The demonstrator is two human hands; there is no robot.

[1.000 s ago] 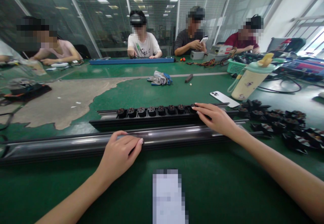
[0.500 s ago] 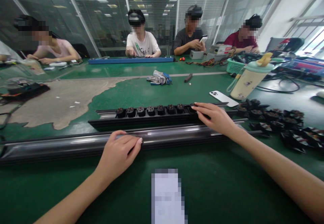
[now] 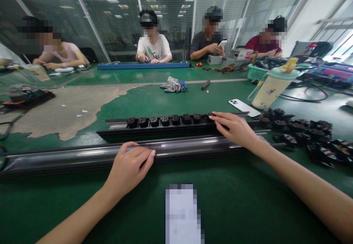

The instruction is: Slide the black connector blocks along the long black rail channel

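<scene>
A long dark metal rail (image 3: 68,157) lies across the green table (image 3: 234,200) in front of me. My left hand (image 3: 129,167) rests on its near edge, fingers curled over it. Behind it lies a shorter black strip (image 3: 116,131) carrying a row of several black socket modules (image 3: 165,120). My right hand (image 3: 234,128) lies on the right end of that row, fingers extended and pressed on the last module there. A heap of loose black modules (image 3: 303,133) lies to the right of that hand.
A white phone (image 3: 244,107) and a cream bottle with a teal lid (image 3: 271,86) sit beyond my right hand. Work gloves (image 3: 173,85) lie mid-table. A blurred card (image 3: 183,214) lies near me. Several people sit at the far side with a blue strip (image 3: 143,66).
</scene>
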